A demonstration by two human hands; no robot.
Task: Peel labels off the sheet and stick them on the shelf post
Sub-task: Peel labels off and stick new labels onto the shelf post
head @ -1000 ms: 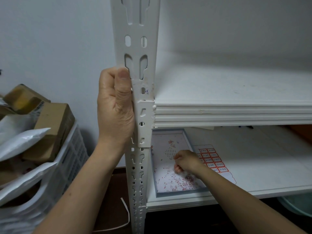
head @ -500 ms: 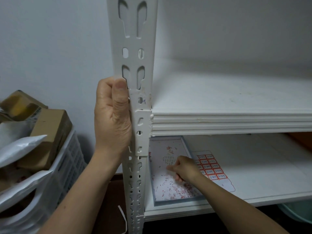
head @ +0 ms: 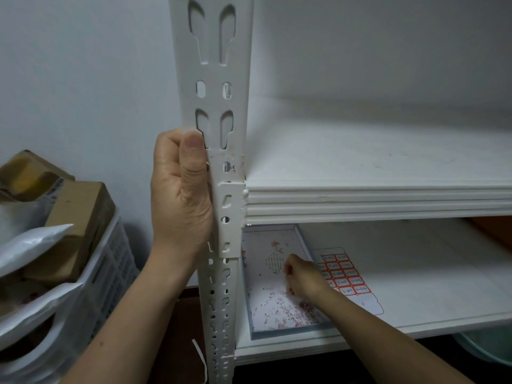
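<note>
One white crate (head: 110,273) at far left carries two cardboard boxes (head: 80,217). The left grip (head: 180,195) wraps the one white shelf post (head: 216,79), thumb up along its left edge. On the lower shelf (head: 415,273), one tray (head: 302,239) of red scraps lies under the right grip (head: 302,278), whose fingers are curled; whether it pinches anything I cannot tell. Just right of the tray, one label sheet (head: 368,303) shows two full columns of five labels (head: 345,265).

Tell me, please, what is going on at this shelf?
A person is labelling a shelf unit. The left hand grips the post, thumb lying up its front. The right hand reaches onto the lower shelf, fingers curled over a tray littered with red and white scraps. The sheet of labels lies just beside the tray. Whether that hand holds a label cannot be told.
</note>
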